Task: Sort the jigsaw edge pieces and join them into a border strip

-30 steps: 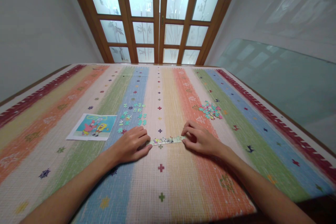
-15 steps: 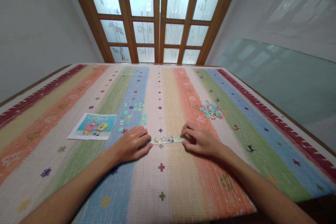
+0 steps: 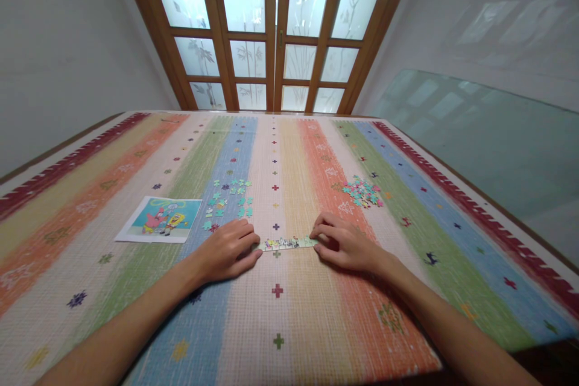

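Observation:
A narrow strip of joined jigsaw puzzle pieces (image 3: 286, 243) lies across the tablecloth between my hands. My left hand (image 3: 231, 247) has its thumb and fingers closed about the strip's left end. At the right end, my right hand (image 3: 346, 242) grips it in the same way, fingers bent and thumb below. Parts of both ends are hidden under the fingertips. Beyond my left hand, several loose puzzle pieces (image 3: 219, 212) are spread in small groups on the blue stripe. A heap of mixed puzzle pieces (image 3: 363, 191) sits farther off to the right.
A printed cartoon picture (image 3: 165, 220) lies flat at the left. The striped tablecloth (image 3: 312, 313) covers the large table. Wooden doors with frosted panes (image 3: 275, 30) stand beyond its far edge, and a glass panel (image 3: 479, 132) leans along the right wall.
Both hands keep the same hold on the strip. The whole view has shifted slightly; the pieces and the picture have not moved on the table.

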Action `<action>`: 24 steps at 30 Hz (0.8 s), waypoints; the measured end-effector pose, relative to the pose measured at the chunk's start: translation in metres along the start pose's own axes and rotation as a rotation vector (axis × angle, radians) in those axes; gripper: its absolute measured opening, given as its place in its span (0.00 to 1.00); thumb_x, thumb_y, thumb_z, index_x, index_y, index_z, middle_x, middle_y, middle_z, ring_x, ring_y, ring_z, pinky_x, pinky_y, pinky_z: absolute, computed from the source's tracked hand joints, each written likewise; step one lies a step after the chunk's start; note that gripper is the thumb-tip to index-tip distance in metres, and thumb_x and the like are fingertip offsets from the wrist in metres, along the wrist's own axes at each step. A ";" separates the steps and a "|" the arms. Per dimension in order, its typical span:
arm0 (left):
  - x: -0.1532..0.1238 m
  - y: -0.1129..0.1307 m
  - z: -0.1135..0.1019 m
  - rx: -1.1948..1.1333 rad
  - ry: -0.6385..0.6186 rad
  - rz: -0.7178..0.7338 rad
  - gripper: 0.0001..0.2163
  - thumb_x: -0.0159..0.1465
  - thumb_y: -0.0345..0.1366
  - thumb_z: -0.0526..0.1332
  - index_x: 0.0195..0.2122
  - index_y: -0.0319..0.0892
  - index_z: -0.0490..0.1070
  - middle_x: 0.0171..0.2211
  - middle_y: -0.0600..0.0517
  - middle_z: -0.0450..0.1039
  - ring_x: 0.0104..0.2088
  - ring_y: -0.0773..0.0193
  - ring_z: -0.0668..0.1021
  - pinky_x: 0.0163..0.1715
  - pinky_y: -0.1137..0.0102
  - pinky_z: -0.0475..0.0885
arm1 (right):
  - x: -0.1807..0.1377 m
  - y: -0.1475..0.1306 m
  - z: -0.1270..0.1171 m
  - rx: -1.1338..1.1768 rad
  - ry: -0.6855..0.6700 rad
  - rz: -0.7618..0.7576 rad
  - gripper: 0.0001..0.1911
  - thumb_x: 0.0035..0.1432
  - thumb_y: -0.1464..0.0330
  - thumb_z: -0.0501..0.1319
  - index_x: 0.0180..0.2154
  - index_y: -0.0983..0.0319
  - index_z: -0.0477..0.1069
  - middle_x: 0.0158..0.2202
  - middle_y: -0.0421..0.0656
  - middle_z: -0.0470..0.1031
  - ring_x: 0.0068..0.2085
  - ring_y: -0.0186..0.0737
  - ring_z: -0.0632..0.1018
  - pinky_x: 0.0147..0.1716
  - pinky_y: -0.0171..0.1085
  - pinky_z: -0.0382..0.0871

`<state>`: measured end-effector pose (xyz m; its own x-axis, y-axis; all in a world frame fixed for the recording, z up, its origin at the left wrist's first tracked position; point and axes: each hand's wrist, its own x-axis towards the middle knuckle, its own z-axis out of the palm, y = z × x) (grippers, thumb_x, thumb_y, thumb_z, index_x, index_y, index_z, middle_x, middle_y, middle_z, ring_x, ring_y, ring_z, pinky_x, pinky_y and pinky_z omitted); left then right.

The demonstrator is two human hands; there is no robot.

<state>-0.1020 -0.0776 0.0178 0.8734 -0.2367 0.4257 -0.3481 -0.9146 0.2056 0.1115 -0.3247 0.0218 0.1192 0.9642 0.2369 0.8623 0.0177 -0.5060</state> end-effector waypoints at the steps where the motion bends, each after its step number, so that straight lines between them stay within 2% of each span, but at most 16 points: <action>1: 0.000 0.000 0.000 0.002 -0.001 0.001 0.08 0.72 0.35 0.55 0.37 0.41 0.71 0.31 0.50 0.71 0.32 0.61 0.71 0.34 0.65 0.68 | 0.000 0.000 0.000 -0.003 -0.001 -0.003 0.06 0.62 0.71 0.58 0.41 0.61 0.73 0.40 0.47 0.73 0.39 0.42 0.75 0.40 0.42 0.71; 11: -0.001 -0.001 0.001 0.015 -0.011 0.003 0.08 0.72 0.35 0.55 0.37 0.41 0.71 0.31 0.50 0.71 0.33 0.61 0.72 0.35 0.65 0.69 | 0.001 -0.002 0.000 0.007 -0.023 0.010 0.06 0.67 0.69 0.58 0.41 0.60 0.73 0.38 0.46 0.73 0.38 0.41 0.75 0.39 0.41 0.70; 15: 0.000 0.000 0.000 0.006 -0.004 -0.003 0.08 0.72 0.35 0.55 0.37 0.41 0.71 0.31 0.50 0.71 0.32 0.61 0.71 0.34 0.65 0.69 | 0.000 -0.001 -0.002 -0.005 -0.009 0.008 0.05 0.65 0.68 0.60 0.42 0.60 0.73 0.36 0.45 0.72 0.37 0.41 0.74 0.38 0.41 0.69; 24: 0.000 -0.002 0.001 0.016 0.002 0.016 0.08 0.72 0.35 0.55 0.37 0.41 0.71 0.31 0.50 0.71 0.32 0.61 0.71 0.35 0.65 0.69 | 0.000 0.001 0.000 0.025 -0.009 0.037 0.04 0.62 0.70 0.59 0.38 0.61 0.72 0.35 0.44 0.71 0.35 0.39 0.73 0.37 0.40 0.67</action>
<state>-0.1014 -0.0762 0.0167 0.8669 -0.2511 0.4306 -0.3568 -0.9158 0.1844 0.1125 -0.3251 0.0210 0.1466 0.9666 0.2103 0.8449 -0.0118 -0.5348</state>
